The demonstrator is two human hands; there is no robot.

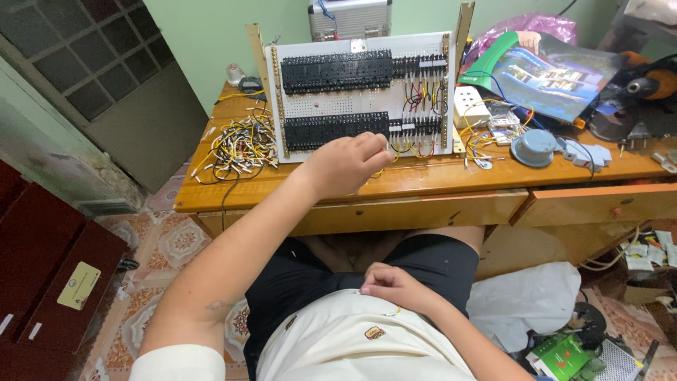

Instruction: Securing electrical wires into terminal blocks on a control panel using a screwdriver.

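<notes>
Reaching for the white wiring board (338, 106) standing on the table (437, 176).
Left hand (347, 164), its grip pinched closed at the board's lower terminal row; right hand (391, 286) curls shut on a thin wire (390, 312) in the lap.

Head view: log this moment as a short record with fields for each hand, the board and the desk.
left hand: left hand raised at the white panel board, fingers pinched near its lower row of black terminal blocks
right hand: right hand in the lap, pinching a thin wire against the cream shirt
board: stands upright on the wooden desk, two rows of black blocks, coloured wires at its right end
desk left: pile of loose wires
desk right: grey round part, drawer pulled open
</notes>
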